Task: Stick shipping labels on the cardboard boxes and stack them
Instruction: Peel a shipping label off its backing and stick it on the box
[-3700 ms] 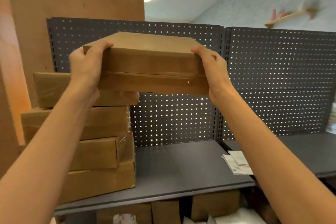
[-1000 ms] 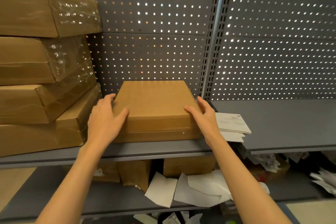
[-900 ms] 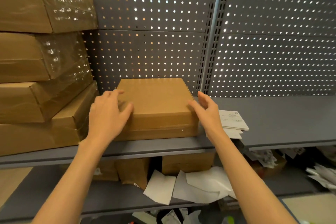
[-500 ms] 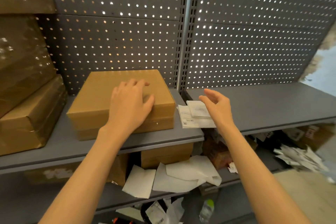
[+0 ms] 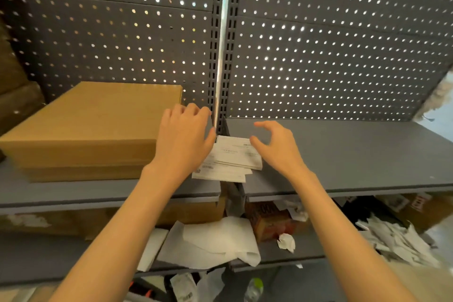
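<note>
A: Where is the label stack (image 5: pixel 230 158)?

B: On the shelf (image 5: pixel 355 154), between my hands and just right of the cardboard box (image 5: pixel 93 127). Its long axis runs left-right.

A: Hand state?

B: Left hand (image 5: pixel 183 140) loosely spread, apparently overlapping the stack's left edge; right hand (image 5: pixel 277 147) spread, empty, equally near.

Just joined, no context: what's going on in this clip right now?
A person is at a grey shelf, labelling cardboard boxes. One flat cardboard box sits on the shelf, no label visible on top. Both hands reach for the stack of white shipping labels lying just to the right of the box. The left hand is over the stack's left edge; the right hand hovers at its right side with fingers spread. Neither grips a label yet. Loose papers and more boxes clutter the lower shelf.
</note>
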A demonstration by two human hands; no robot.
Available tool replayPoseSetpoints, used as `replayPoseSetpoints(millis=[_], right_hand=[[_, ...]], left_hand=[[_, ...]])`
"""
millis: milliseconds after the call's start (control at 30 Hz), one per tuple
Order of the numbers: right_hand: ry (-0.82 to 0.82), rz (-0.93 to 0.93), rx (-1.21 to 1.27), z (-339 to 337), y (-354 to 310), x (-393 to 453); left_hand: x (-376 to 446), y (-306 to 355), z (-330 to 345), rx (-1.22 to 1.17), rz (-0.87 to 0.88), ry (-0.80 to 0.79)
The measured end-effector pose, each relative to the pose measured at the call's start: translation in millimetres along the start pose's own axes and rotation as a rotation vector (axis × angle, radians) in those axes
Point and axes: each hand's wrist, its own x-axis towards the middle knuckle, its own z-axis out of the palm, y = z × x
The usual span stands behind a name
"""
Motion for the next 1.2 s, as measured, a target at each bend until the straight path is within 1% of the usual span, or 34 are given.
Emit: replayPoseSetpoints(millis=[133,367,533,600,733,933,1067,1200], right_hand=[[-0.147,-0.071,-0.042,2,14,13],[-0.446,-0.218,-0.259,10,29,35],[-0.543,-0.218,-0.287,13,36,46],[-0.544,-0.214,-0.239,17,40,50],[-0.487,-0.197,-0.112,23,48,54],[-0.343,-0.141,0.131,16,46,50],[-0.290,-0.087,0.270,11,43,50],[-0.285,-0.076,0.307,3,37,53]], left_hand=[[2,24,18,0.057,-0.008,-0.040],[2,40,46,0.101,-0.100,-0.163],[1,38,62,0.100,-0.136,-0.256],[0,36,66,0.092,-0.144,-0.270],[1,34,71,0.075,-0.150,-0.275],[8,33,76,0.044,-0.131,-0.279],[13,35,77,-0.070,-0.144,-0.236],[18,34,73,-0.200,-0.167,-0.178]])
